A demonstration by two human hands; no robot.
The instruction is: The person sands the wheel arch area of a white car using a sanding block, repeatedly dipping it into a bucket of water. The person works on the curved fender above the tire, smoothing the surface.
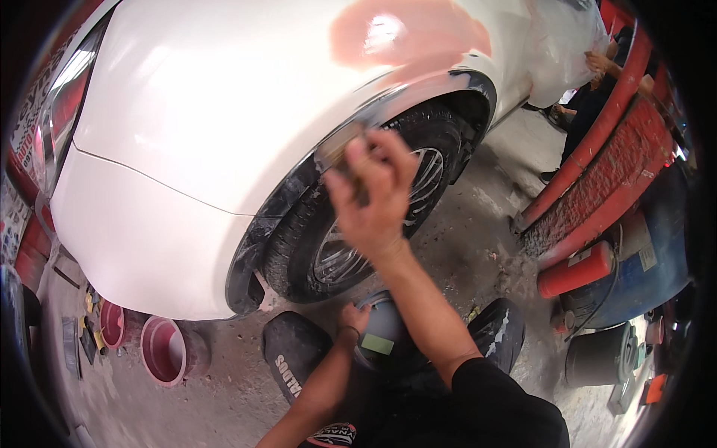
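Observation:
My right hand [377, 194] is raised to the front wheel arch of a white car [202, 97]. Its fingers are bent around a small beige-and-brown block [340, 148], smeared by motion, at the arch's edge. Just behind it is the tire [287, 257] with its silver multi-spoke rim. Above the arch, a patch of pink filler [418, 33] covers part of the panel, with grey smears along the lip. Low between my knees, my left hand [354, 319] grips the edge of a grey bucket [381, 306]. A pale green rectangle [377, 343] shows on the bucket.
Two reddish buckets [164, 351] stand on the concrete floor at left, near scattered scraps. To the right are a red metal frame [597, 187], a fire extinguisher [575, 270], a blue drum [657, 261] and a dark lidded bucket [601, 357]. Another person's hand [596, 63] touches clear plastic sheeting.

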